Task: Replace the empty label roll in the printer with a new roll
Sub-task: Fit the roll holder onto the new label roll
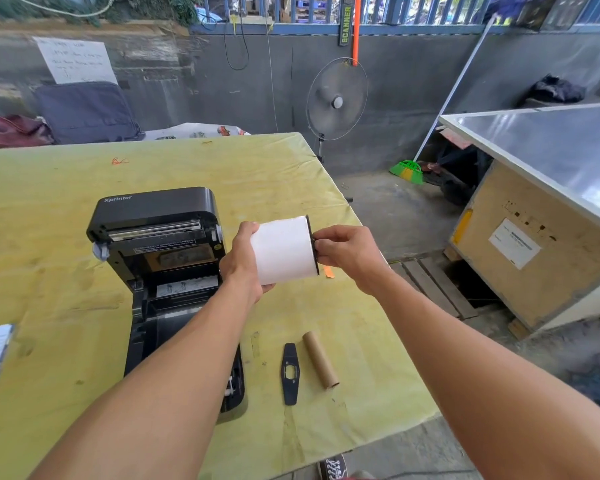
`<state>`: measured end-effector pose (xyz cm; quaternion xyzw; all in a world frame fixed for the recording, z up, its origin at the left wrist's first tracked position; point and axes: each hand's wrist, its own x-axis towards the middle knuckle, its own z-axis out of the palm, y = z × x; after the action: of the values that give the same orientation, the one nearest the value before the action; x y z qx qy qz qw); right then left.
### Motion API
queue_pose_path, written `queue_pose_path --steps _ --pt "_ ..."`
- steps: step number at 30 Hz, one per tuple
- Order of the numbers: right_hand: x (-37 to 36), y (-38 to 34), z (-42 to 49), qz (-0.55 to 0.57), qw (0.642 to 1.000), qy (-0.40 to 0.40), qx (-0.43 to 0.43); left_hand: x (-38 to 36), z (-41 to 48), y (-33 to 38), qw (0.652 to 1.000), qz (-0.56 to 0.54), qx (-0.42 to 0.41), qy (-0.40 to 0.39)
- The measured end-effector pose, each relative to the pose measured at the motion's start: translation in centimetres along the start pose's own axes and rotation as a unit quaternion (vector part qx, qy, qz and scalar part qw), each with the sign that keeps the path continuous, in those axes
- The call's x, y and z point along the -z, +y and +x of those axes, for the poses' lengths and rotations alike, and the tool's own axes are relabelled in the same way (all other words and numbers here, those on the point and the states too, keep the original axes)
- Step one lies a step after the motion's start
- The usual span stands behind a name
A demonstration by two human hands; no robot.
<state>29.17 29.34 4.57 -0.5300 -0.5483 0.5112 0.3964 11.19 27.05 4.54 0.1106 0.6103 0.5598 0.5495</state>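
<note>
Fitting the holder: the left hand (245, 261) cups the new white label roll (283, 251) from its left end, fingers curled around it, in the air just right of the open black plastic label printer (160, 258).
Right hand: the right hand (347, 252) pinches a thin black plastic end plate (312, 244) flat against the roll's right end, fingertips pressed together on it.
Already out: the bare brown cardboard core (321, 360) lies right of the printer's front, beside a second black flat guide plate (290, 374).
Step judged: new roll being mounted, not yet in the printer.
Next move calls for: probably the second plate on the left end, then lowering the roll into the printer's bay.
Edges: the yellow cloth-covered table (49, 209) ends close to the right of the core.
Open room: bare cloth left of and behind the printer.
</note>
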Motion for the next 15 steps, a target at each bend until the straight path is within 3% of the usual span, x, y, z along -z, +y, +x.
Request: queue_pose_path --steps 12,15 --pt "0.1 0.2 0.8 0.072 0.993 0.001 -0.098 -0.9 0.5 -0.6 1.000 0.005 -0.010 0.012" --pt "0.0 0.2 0.8 0.067 0.988 -0.036 -0.132 -1.8 0.5 -0.9 1.000 0.004 -0.013 0.020"
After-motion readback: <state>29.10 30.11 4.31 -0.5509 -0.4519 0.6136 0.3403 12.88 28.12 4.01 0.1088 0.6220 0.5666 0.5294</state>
